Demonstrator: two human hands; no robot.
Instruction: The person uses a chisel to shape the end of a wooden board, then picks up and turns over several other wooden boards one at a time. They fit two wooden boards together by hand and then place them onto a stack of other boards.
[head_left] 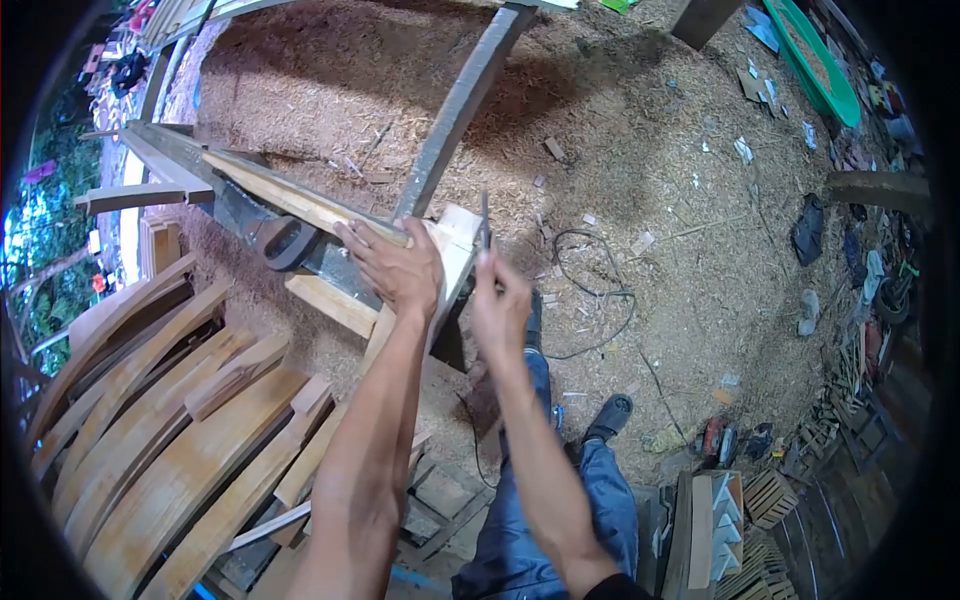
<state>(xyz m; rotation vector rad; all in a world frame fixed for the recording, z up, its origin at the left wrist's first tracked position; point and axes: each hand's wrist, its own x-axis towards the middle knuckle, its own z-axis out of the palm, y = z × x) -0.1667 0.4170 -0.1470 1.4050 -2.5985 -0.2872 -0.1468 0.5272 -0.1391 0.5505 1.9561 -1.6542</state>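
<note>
My left hand (393,265) lies with its fingers spread on a long wooden piece (290,195) on the bench, beside the pale block end (458,228). My right hand (500,300) is closed round the lower end of a thin dark tool (485,215), which stands upright at the right edge of the block. Whether it is a chisel or a file is too small to tell. Left of my left hand, a dark hand plane (283,243) rests on the bench.
Curved wooden pieces (190,460) are stacked at the lower left. A dark cable (630,310) loops over the shavings-covered floor (700,290) at the right. A green basin (815,65) lies at the upper right. Slatted wood pieces (770,500) stand at the lower right.
</note>
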